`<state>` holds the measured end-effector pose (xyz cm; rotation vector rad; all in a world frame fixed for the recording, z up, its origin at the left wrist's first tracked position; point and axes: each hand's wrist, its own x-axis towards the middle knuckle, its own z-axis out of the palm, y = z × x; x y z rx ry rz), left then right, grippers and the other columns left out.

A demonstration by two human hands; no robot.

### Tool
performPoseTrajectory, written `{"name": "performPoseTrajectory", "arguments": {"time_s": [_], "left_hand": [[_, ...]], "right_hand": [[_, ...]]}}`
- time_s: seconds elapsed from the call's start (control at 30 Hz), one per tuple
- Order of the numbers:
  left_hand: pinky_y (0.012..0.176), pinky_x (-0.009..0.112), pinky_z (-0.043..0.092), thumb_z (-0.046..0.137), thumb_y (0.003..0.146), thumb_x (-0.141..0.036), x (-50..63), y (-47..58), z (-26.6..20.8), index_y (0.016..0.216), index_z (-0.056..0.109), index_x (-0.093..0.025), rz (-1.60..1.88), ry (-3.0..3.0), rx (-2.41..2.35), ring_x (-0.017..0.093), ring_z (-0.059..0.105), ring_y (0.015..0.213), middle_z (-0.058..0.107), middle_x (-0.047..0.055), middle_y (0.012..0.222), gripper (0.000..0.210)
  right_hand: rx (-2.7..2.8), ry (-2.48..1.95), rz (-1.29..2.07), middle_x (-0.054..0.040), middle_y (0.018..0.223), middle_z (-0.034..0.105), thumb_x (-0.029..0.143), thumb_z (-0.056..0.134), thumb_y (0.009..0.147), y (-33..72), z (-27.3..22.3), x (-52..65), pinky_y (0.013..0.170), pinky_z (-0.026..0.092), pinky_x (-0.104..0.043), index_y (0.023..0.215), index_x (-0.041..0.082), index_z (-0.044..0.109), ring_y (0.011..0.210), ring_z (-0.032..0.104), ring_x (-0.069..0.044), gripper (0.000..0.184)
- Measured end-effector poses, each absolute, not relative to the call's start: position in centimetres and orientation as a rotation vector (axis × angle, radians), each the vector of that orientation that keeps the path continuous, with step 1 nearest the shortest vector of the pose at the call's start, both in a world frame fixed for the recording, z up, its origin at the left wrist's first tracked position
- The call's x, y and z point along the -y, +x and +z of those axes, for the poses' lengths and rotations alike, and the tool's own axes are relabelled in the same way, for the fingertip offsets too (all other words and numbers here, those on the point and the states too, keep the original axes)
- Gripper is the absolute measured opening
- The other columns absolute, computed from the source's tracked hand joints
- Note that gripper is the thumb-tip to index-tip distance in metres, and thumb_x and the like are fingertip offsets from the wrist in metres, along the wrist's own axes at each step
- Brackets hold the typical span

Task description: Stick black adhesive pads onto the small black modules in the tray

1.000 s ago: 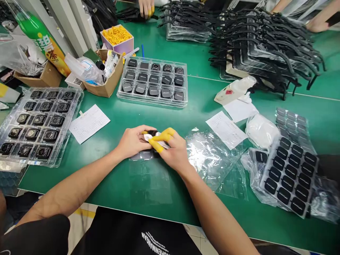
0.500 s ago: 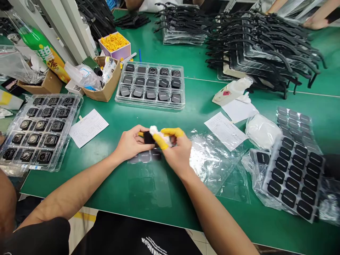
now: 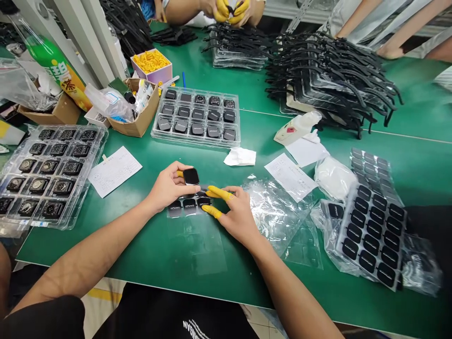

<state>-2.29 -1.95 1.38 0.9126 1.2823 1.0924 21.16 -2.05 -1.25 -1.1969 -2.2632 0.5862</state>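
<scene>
My left hand (image 3: 172, 186) is closed round a square watch body (image 3: 191, 176) with a glossy black screen facing up. Thumb and index finger of my right hand (image 3: 235, 207) are apart, both in yellow finger cots, over the right end of a clear sheet. Black square film stickers (image 3: 189, 204) with white lettering sit on that sheet, just below the watch. Part of the sheet is hidden by my right fingers. A crumpled white wipe (image 3: 240, 157) lies on the green table beyond my hands.
Trays of watches (image 3: 49, 165) and covered watch bodies (image 3: 196, 113) stand left and ahead. A black sticker tray (image 3: 372, 235), clear plastic film (image 3: 275, 212) and a white bottle (image 3: 298, 127) are at right. Stacked black straps (image 3: 328, 75) stand behind; a co-worker's yellow-tipped hands (image 3: 231, 12) work there.
The white wipe has left my right hand and now lies on the table. My right hand has moved down to the film stickers. The watch's screen is now uncovered in my left hand.
</scene>
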Motion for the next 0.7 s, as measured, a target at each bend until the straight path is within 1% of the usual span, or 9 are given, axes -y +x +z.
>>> {"name": "performPoseTrajectory", "arguments": {"time_s": [0.07,0.13,0.23,0.37,0.47,0.53,0.6,0.63,0.7], "left_hand": [[0.083,0.033,0.061,0.096,0.058,-0.031,2.0,-2.5,2.0,0.106,0.063,-0.021,1.046,0.965,-1.288,0.017,0.074,0.084,0.076,0.003,0.093,0.058],[0.084,0.034,0.061,0.095,0.059,-0.032,2.2,-2.7,3.0,0.104,0.066,-0.022,1.024,1.101,-1.347,0.018,0.074,0.085,0.077,0.002,0.093,0.054],[0.083,0.034,0.060,0.094,0.061,-0.031,2.7,-2.4,4.4,0.103,0.068,-0.024,1.042,1.241,-1.429,0.019,0.073,0.085,0.077,0.001,0.094,0.050],[0.069,0.032,0.059,0.095,0.060,-0.030,2.8,-1.8,4.3,0.103,0.063,-0.022,0.993,0.871,-1.275,0.018,0.073,0.073,0.075,0.001,0.085,0.054],[0.067,0.031,0.059,0.094,0.062,-0.027,2.5,-1.8,3.3,0.102,0.062,-0.020,0.939,0.673,-1.242,0.016,0.072,0.069,0.075,0.001,0.084,0.052],[0.068,0.030,0.059,0.093,0.063,-0.026,2.3,-2.0,3.1,0.101,0.061,-0.019,0.939,0.647,-1.260,0.015,0.072,0.069,0.075,0.002,0.084,0.050],[0.068,0.029,0.058,0.092,0.065,-0.026,2.4,-2.0,3.0,0.100,0.062,-0.018,0.944,0.662,-1.284,0.015,0.072,0.070,0.075,0.002,0.085,0.048],[0.067,0.029,0.059,0.092,0.065,-0.026,2.5,-2.0,3.0,0.101,0.062,-0.018,0.947,0.682,-1.302,0.016,0.072,0.071,0.075,0.002,0.085,0.048],[0.069,0.030,0.060,0.093,0.064,-0.026,2.8,-1.7,2.8,0.105,0.065,-0.019,0.961,0.762,-1.341,0.017,0.074,0.075,0.076,0.002,0.086,0.050]], "right_hand": [[2.217,-1.236,0.620,-0.0059,0.102,0.079,0.041,0.077,0.090,20.4,-1.4,1.7,0.092,0.047,-0.054,0.127,0.031,0.069,0.105,0.063,-0.031,0.040],[2.197,-1.240,0.651,-0.0046,0.095,0.079,0.039,0.074,0.092,19.9,-1.3,1.3,0.089,0.047,-0.051,0.122,0.030,0.071,0.099,0.063,-0.029,0.031],[2.193,-1.194,0.600,-0.0040,0.091,0.078,0.035,0.071,0.095,19.9,-1.1,1.2,0.086,0.046,-0.047,0.112,0.028,0.074,0.095,0.064,-0.027,0.019],[2.194,-1.068,0.406,-0.0059,0.094,0.077,0.028,0.065,0.098,20.1,-1.4,1.4,0.086,0.045,-0.044,0.102,0.026,0.075,0.096,0.066,-0.025,0.011],[2.224,-0.960,0.256,-0.0038,0.098,0.077,0.018,0.064,0.096,20.2,-1.7,1.4,0.091,0.045,-0.045,0.101,0.028,0.075,0.105,0.067,-0.025,0.015],[2.217,-0.874,0.098,-0.0021,0.106,0.077,0.011,0.067,0.092,20.5,-1.4,1.6,0.094,0.045,-0.047,0.101,0.032,0.075,0.114,0.063,-0.026,0.024],[2.177,-0.741,0.009,-0.0010,0.115,0.074,0.006,0.072,0.086,21.1,-0.5,2.2,0.095,0.045,-0.047,0.097,0.036,0.076,0.116,0.060,-0.026,0.032],[2.156,-0.679,0.066,-0.0010,0.117,0.073,0.007,0.073,0.085,21.5,0.1,2.5,0.094,0.046,-0.046,0.095,0.037,0.076,0.113,0.060,-0.026,0.032],[2.072,-0.657,0.468,-0.0013,0.109,0.073,0.014,0.073,0.088,22.1,1.5,2.9,0.087,0.051,-0.043,0.092,0.036,0.075,0.102,0.063,-0.023,0.023]]}}
